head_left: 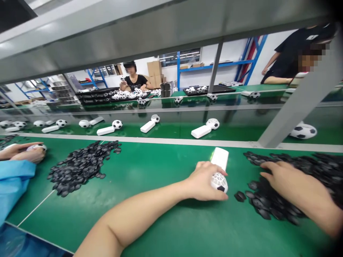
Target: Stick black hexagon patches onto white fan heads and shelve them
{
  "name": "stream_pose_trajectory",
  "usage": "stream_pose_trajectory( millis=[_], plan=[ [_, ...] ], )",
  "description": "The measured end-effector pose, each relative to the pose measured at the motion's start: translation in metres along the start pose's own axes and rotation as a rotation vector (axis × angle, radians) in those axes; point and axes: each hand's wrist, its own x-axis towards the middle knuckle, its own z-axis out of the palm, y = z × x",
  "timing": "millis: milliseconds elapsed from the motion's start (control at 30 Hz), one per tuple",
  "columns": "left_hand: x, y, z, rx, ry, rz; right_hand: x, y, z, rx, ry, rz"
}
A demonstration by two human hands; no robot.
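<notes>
And here, close in, the left hand point(203, 182) is curling round a white ball point(219, 180), thumb on the near side and fingers on the far side, a half-open grip only as wide as the ball; the ball is sitting on the green surface point(150, 228), its webbed top and one black patch showing, a white block point(220, 158) lying just beyond; a light, steady hold is probably serving best, fingers leaving that top uncovered; over to the right, the right hand point(297, 189) is reaching into a heap of black pieces point(261, 203), fingers slightly bent and touching them; whether it is pinching one, I cannot tell; working at the heap's edge is likely making single pieces easier to separate; off left, another person's hands point(29, 154) are holding a ball beside a second heap point(80, 166); farther out, balls and blocks are lying along a green belt point(171, 137); beyond, a seated co-worker point(137, 81) is handling more balls.
</notes>
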Motion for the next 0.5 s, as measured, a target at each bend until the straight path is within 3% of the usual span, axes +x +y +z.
stream_pose_trajectory(
  millis=[100,200,500],
  plan=[
    [-0.001,0.002,-0.001,0.001,0.0,0.007,-0.008,-0.034,-0.014,-0.168,-0.163,-0.029],
    [-0.002,0.005,-0.004,-0.002,-0.018,0.016,-0.01,-0.056,-0.028,-0.197,-0.244,0.041],
    [-0.001,0.007,-0.009,0.008,-0.094,0.003,-0.013,-0.06,-0.043,-0.247,-0.222,0.113]
  ],
)
